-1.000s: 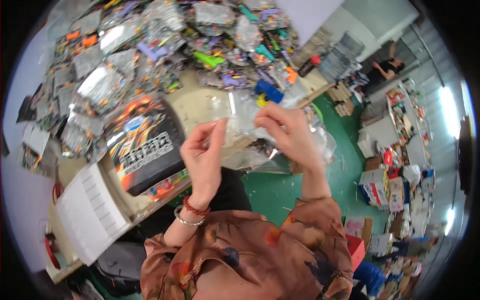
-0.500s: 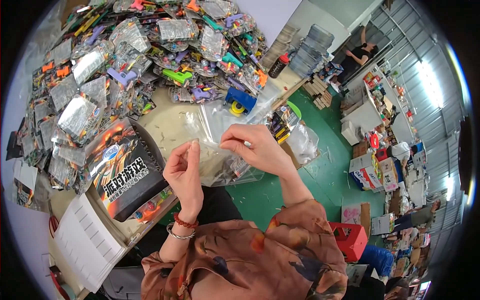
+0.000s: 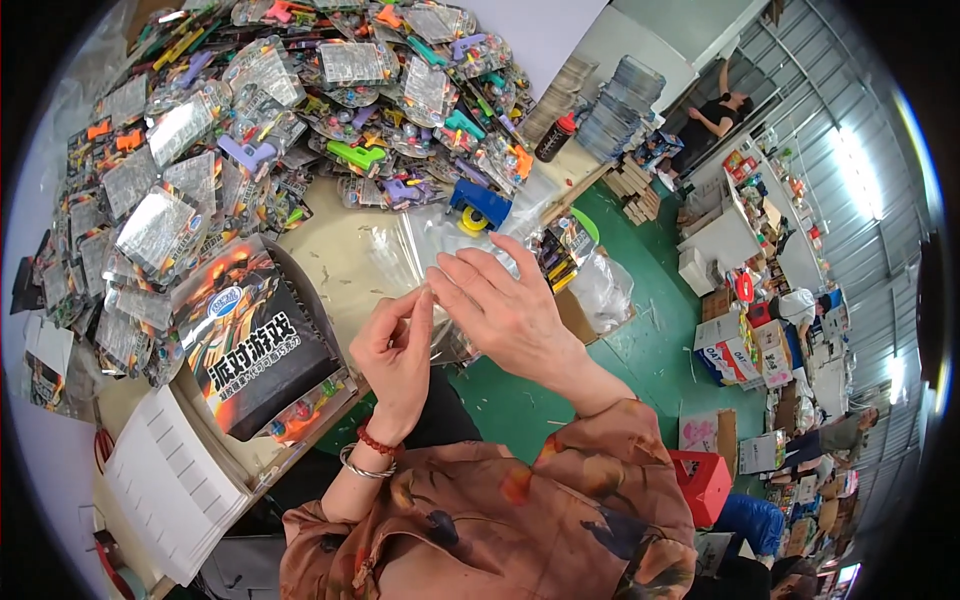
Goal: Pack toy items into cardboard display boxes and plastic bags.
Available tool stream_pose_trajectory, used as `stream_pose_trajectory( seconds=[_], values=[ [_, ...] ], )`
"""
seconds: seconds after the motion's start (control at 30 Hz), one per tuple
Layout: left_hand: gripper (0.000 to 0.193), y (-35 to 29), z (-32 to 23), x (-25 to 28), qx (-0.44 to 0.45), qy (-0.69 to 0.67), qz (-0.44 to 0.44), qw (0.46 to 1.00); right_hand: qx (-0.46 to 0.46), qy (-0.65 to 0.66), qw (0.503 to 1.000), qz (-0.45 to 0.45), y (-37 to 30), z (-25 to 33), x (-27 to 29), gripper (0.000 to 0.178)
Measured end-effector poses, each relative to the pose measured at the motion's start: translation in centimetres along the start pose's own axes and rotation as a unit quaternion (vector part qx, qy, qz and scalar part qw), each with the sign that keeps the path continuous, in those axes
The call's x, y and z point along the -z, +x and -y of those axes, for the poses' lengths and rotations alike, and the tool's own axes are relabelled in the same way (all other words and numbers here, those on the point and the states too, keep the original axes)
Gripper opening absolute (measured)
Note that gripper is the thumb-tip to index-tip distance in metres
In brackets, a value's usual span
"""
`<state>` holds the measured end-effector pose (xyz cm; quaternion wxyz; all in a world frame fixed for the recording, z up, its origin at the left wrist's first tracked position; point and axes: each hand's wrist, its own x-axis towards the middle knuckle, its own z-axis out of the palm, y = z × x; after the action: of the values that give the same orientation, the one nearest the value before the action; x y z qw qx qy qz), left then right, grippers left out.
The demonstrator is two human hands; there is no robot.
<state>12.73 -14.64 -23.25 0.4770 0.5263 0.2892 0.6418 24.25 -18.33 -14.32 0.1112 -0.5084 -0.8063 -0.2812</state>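
Observation:
My left hand (image 3: pixel 393 348) is closed in a pinch over the table's front edge; whatever lies between its fingertips is too small to make out. Close against it, my right hand (image 3: pixel 510 318) has its fingers stretched out and slightly spread, its thumb side by the left fingertips. Just beyond the hands lie clear plastic bags (image 3: pixel 430 235). A blue tape dispenser (image 3: pixel 480 206) with a yellow core stands on them. To the left of my left hand is a black printed display box (image 3: pixel 262 350) with an orange flame pattern.
A large heap of blister-packed toys (image 3: pixel 330 110) covers the table's far left. White sheets (image 3: pixel 175 485) lie at the near left. A black bottle with a red cap (image 3: pixel 555 137) stands at the far right edge. An open carton (image 3: pixel 577 318) with clear plastic sits beside my right hand.
My right hand has opened from a pinch, its fingers now stretched out. My left hand has shifted slightly right, toward it. The clear plastic stretched between them before no longer shows there.

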Motion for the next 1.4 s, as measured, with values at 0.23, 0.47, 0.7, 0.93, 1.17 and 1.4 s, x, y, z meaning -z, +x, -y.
stream_pose_trajectory(
  seconds=[0.23, 0.47, 0.7, 0.93, 1.17, 1.4],
  values=[
    [0.011, -0.6, -1.7, -0.6, -0.025, 0.038, 0.011, 0.999, -0.025, 0.042, 0.997, -0.061, -0.8, -0.4, 0.1, 0.030],
    [0.008, 0.2, -0.6, 1.9, 0.015, 0.031, -0.038, 0.999, -0.099, 0.056, 0.986, -0.123, -0.3, 0.2, 1.0, 0.031],
    [0.013, 0.5, -0.3, 2.8, 0.031, -0.065, 0.004, 0.997, -0.049, 0.056, 0.991, -0.112, 0.1, 3.3, 2.6, 0.033],
    [0.021, 0.3, -1.3, 3.1, 0.069, -0.106, 0.066, 0.990, -0.046, 0.026, 0.994, -0.091, 1.1, 3.5, -0.4, 0.035],
    [0.025, 0.4, -1.5, 2.1, 0.034, 0.030, 0.112, 0.993, -0.018, 0.042, 0.997, -0.069, 0.5, 1.4, -0.7, 0.030],
    [0.024, 0.6, -1.4, 0.5, -0.006, 0.099, 0.114, 0.988, -0.029, 0.043, 0.994, -0.091, 0.0, 0.3, -2.1, 0.026]
  ],
)
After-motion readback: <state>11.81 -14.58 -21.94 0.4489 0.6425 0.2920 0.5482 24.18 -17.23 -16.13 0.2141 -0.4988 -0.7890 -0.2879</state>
